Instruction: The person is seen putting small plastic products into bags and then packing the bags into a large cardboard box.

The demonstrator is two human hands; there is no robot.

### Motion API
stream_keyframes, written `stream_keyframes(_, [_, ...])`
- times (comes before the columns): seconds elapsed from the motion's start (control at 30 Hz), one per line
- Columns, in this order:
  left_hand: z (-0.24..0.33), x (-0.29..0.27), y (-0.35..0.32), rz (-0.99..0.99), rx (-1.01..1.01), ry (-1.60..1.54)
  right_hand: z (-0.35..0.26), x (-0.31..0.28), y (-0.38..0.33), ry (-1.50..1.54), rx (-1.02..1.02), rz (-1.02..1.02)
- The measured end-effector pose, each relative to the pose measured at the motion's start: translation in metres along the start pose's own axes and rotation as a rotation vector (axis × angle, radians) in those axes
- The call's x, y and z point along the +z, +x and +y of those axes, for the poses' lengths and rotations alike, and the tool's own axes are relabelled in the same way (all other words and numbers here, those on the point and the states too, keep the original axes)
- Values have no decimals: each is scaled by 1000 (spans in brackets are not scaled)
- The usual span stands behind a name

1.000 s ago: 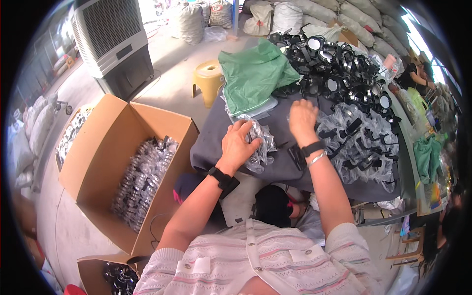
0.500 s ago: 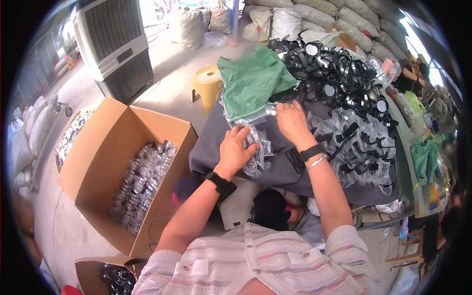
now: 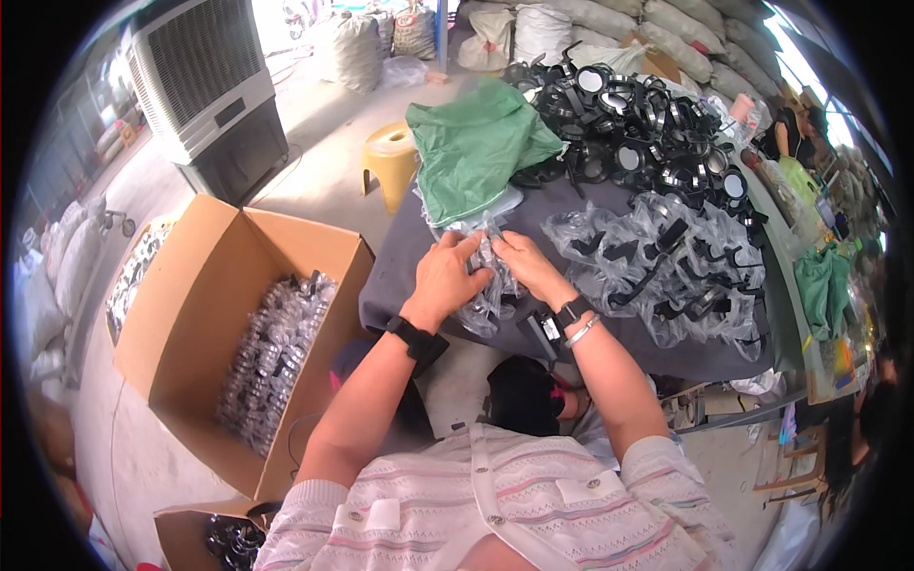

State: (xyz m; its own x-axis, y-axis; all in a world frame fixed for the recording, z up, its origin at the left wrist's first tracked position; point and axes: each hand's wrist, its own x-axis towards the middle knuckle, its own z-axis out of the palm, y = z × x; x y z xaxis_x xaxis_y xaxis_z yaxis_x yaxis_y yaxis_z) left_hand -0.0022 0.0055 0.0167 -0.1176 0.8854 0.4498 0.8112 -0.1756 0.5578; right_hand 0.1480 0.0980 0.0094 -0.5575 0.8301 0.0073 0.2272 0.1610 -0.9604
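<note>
On the grey-covered table (image 3: 390, 285), a bunch of clear plastic bags (image 3: 486, 314) lies in front of me; what is inside it is hard to make out. My left hand (image 3: 446, 281) rests over its left side, fingers bent onto the plastic. From the right, my right hand (image 3: 529, 266) grips the upper part with its fingers pressed together. Both hands' fingertips nearly meet there and are partly hidden. Just beyond them lies a green cloth sack (image 3: 481, 147). Right of my right hand spread clear bags with black parts (image 3: 657, 271).
Black-and-silver round parts (image 3: 628, 124) are heaped at the table's far side. An open cardboard box (image 3: 181, 314) holding wrapped pieces (image 3: 276, 362) stands left, below an air cooler (image 3: 205, 86). A yellow stool (image 3: 388, 167) stands behind the table. Another person (image 3: 795, 133) is at far right.
My right hand has come down and left from the sack's edge to the plastic bunch, closer to my left hand. The left hand stays on the bunch. The whole view has shifted slightly.
</note>
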Motion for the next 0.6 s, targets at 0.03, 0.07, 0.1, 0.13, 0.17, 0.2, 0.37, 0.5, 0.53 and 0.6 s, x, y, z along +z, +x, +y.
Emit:
stream_keyframes(0.03, [0, -1, 1, -36, 0, 17, 3, -2, 1, -8, -80, -6])
stream_keyframes(0.07, [-1, 1, 2, -35, -8, 17, 5, -5, 2, -16, -159, -14])
stream_keyframes(0.1, [-2, 2, 2, -7, 12, 3, 4, -5, 2, -13, -159, -27])
stream_keyframes(0.13, [-3, 2, 2, 21, 32, -11, 4, -7, 1, -131, -249, 77])
stream_keyframes(0.17, [-5, 3, 1, 24, 20, -5, 3, -11, 1, -249, -339, 182])
stream_keyframes(0.2, [-2, 3, 3, 7, 17, -17, -6, -21, -1, -548, -306, 328])
stream_keyframes(0.37, [-1, 2, 1, -1, 10, -41, -36, -73, 1, -1562, 60, 740])
stream_keyframes(0.5, [-3, 3, -1, 4, -13, -9, -34, -97, 5, -1549, 289, 546])
stream_keyframes(0.53, [-2, 3, -1, 6, -10, -23, -33, -97, 5, -1546, 288, 564])
stream_keyframes(0.6, [-1, 3, -1, 9, -8, -38, -30, -98, 8, -1544, 286, 580])
